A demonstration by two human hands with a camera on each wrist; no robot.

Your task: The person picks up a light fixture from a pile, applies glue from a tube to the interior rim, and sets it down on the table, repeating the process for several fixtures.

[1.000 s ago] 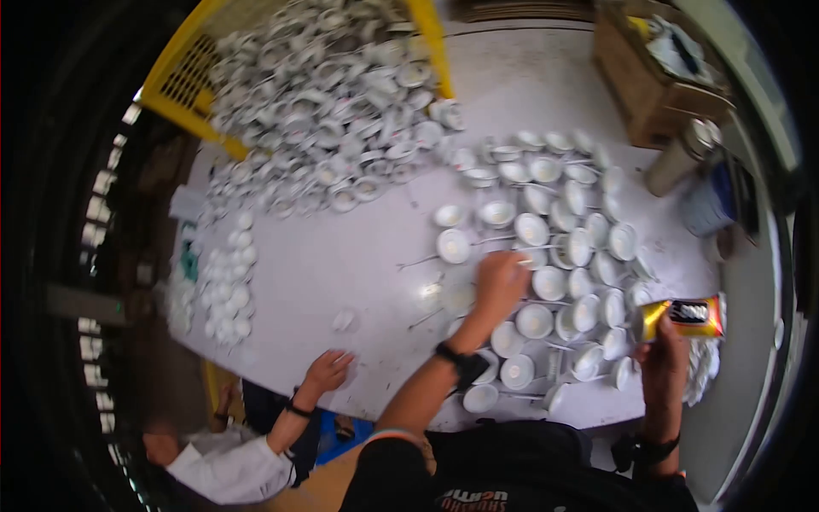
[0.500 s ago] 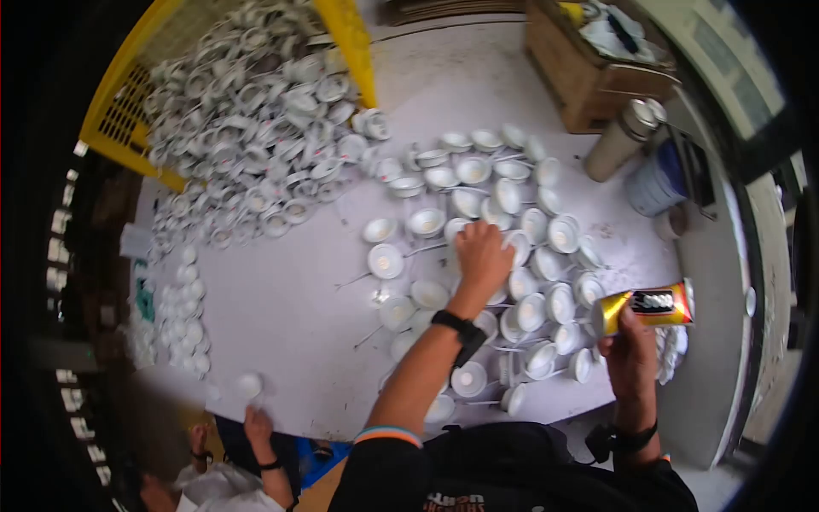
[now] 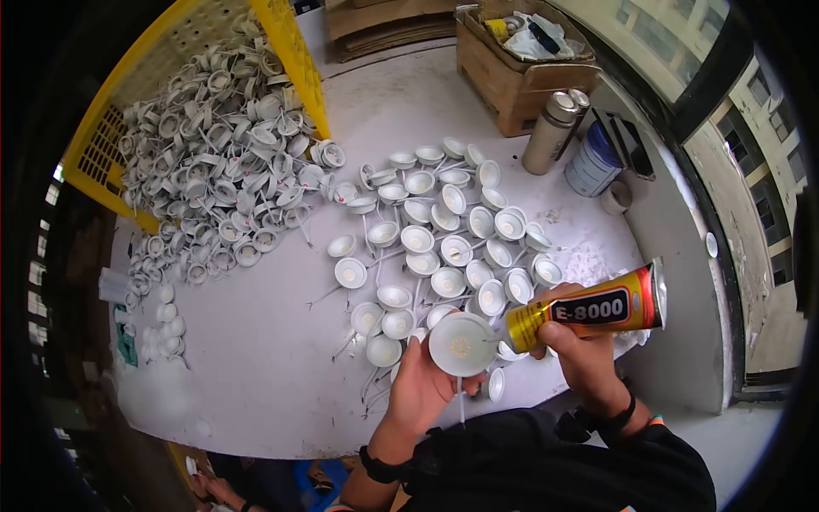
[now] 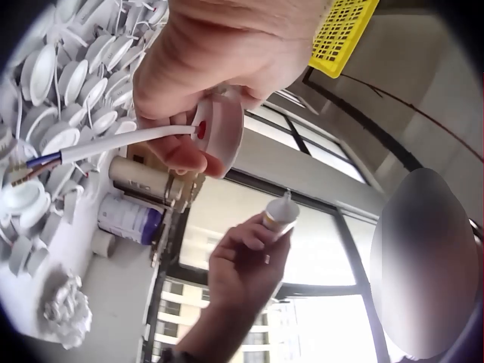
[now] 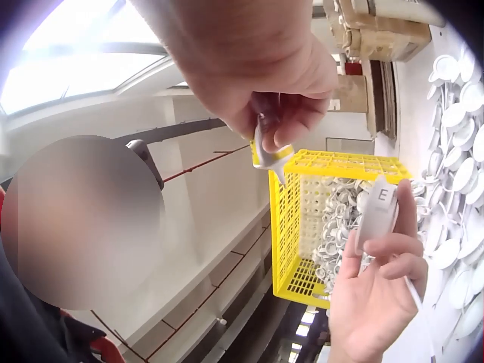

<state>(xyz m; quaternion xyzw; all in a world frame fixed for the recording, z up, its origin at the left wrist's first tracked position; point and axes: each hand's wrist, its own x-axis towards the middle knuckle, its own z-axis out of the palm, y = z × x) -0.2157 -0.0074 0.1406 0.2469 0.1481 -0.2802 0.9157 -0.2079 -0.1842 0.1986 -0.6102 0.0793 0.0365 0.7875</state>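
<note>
My left hand (image 3: 420,390) holds a round white lamp cup (image 3: 461,344) by its rim, its hollow side with a dotted yellowish centre facing up. In the left wrist view a white cable with blue and brown ends leaves the back of the cup (image 4: 224,133). My right hand (image 3: 583,352) grips a yellow and red E-8000 glue tube (image 3: 589,309), its nozzle at the cup's right edge; whether it touches, I cannot tell. Many similar cups (image 3: 448,282) with cables lie on the white table (image 3: 247,341) beyond my hands.
A yellow crate (image 3: 294,64) spills white rings at the back left. At the back right are a cardboard box (image 3: 512,90), a metal flask (image 3: 550,135) and a blue-lidded tub (image 3: 593,160). White domes (image 3: 169,328) lie at the left; another person's hands (image 3: 217,488) show below.
My left hand has come back from among the cups towards my body and now holds one. The glue tube has moved left and swung its nozzle to that cup.
</note>
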